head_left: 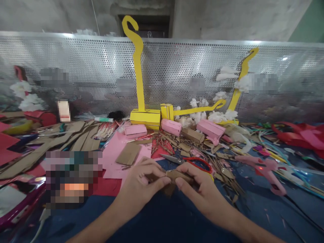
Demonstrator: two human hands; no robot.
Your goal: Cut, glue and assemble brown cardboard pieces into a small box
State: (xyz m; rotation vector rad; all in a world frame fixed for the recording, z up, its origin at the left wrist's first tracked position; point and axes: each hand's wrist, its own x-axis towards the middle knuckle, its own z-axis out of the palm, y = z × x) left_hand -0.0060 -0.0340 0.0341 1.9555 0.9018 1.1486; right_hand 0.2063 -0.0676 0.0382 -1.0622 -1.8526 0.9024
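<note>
Between my two hands, low over the blue table, is a small folded piece of brown cardboard. My left hand pinches its left part, with the thumb near the middle. On the other side my right hand grips it, thumb and fingers closed on the edge. My fingers hide much of the piece. Scissors with red handles lie just beyond my right hand. A flat brown cardboard piece rests on pink paper beyond my left hand.
Pink paper boxes and a brown box stand among cardboard scraps. Behind them are yellow hooked paper shapes against a perforated metal panel. A pink glue gun lies right, its cord trailing. Cardboard strips are heaped left.
</note>
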